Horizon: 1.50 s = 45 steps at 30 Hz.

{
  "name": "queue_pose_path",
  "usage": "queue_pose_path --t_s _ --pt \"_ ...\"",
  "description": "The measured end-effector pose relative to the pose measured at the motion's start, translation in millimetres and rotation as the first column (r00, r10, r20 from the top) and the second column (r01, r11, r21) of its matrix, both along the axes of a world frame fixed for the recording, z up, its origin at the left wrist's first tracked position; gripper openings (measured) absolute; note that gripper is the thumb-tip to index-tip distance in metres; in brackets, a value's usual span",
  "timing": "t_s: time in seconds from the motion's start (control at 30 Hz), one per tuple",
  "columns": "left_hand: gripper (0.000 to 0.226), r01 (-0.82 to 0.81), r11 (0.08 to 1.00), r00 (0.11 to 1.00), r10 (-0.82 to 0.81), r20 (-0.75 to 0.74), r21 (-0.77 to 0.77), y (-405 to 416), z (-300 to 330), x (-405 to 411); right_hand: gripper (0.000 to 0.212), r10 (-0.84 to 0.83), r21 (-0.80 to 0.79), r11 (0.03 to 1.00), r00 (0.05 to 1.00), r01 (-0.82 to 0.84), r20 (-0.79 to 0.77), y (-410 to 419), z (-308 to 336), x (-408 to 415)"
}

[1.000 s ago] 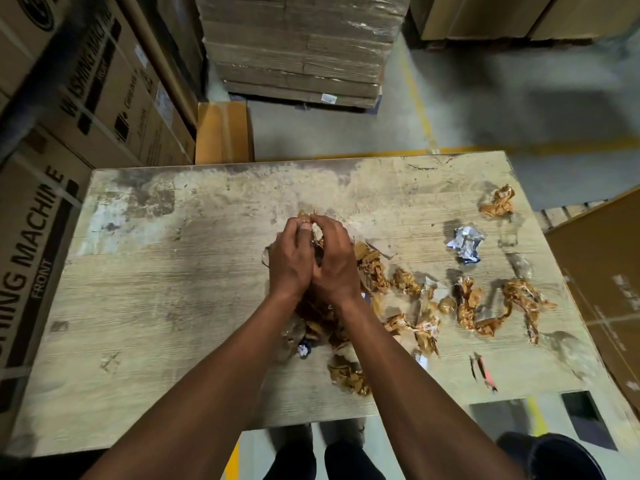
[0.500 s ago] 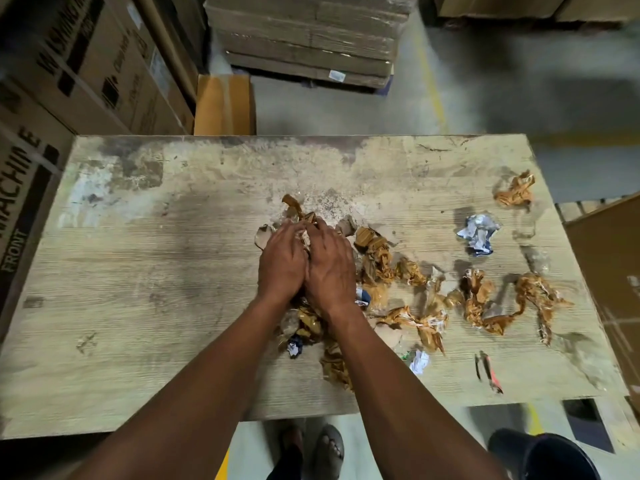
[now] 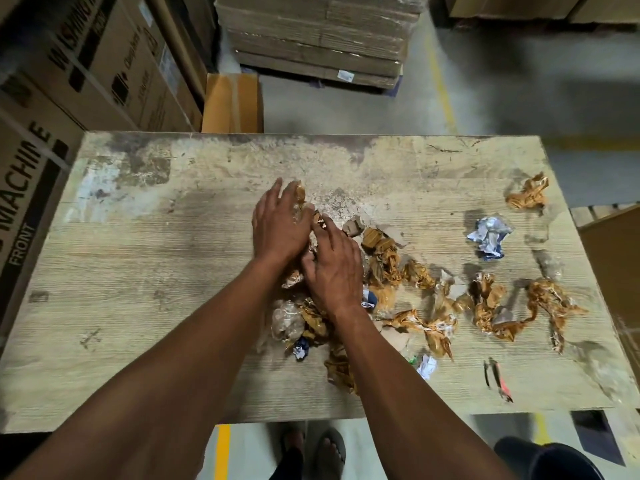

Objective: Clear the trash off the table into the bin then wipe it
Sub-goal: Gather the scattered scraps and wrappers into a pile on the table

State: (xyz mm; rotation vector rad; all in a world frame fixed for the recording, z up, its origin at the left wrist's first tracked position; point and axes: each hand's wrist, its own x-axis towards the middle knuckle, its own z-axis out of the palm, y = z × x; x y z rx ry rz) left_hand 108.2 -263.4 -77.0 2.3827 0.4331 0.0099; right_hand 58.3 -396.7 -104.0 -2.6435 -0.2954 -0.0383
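A worn wooden table [image 3: 145, 271] carries a spread of crumpled brown tape and paper trash [image 3: 384, 261] from its middle to its right side. My left hand [image 3: 278, 225] lies flat over the far end of the pile, fingers spread. My right hand [image 3: 334, 268] rests on the pile beside it, fingers slightly curled over scraps. More brown wads [image 3: 490, 303] lie to the right, with one [image 3: 528, 192] at the far right corner. A crumpled silver-blue wrapper [image 3: 488, 237] sits alone. A dark bin [image 3: 550, 460] stands on the floor at the lower right.
A small red-handled tool [image 3: 498, 379] lies near the table's front right edge. Large cardboard boxes [image 3: 69, 81] stand along the left, a stacked pallet [image 3: 318, 39] behind the table, a carton [image 3: 613, 271] to the right. My sandalled feet [image 3: 311, 452] show below the front edge.
My hands, clasped together above the pile a second ago, have dropped onto it and opened. The left hand now reaches further forward than the right.
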Motion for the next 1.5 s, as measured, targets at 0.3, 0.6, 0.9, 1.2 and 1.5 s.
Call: queue_pose_path --t_s 0.3,0.6,0.9,1.2,1.5 --pt "0.054 0.101 0.96 0.995 -0.104 0.0 -0.26 -7.8 -7.1 -52.1 0.072 0.007 -0.074 0.997 0.999 -0.009 -0.038 -0.9 0.0 5.0" --pt "0.055 0.021 0.995 0.996 -0.012 0.089 -0.097 -22.0 -35.2 -63.6 0.055 0.004 -0.035 0.999 0.998 -0.006 -0.059 -0.1 -9.0 10.7" --pt "0.048 0.035 0.999 0.99 -0.04 0.133 0.04 -21.5 -38.8 -45.2 0.037 -0.045 -0.138 0.99 0.999 0.041 -0.027 3.7 -10.7 19.8" --pt "0.06 0.184 0.968 0.981 -0.191 -0.022 -0.17 1.1 0.1 -90.5 0.046 0.0 -0.167 0.986 0.995 -0.018 -0.105 0.0 2.0 16.8" --pt "0.104 0.213 0.959 0.976 -0.218 0.006 0.185 -40.3 -13.7 -198.3 0.048 0.015 -0.076 0.997 0.988 -0.028 -0.156 0.2 10.0 13.6"
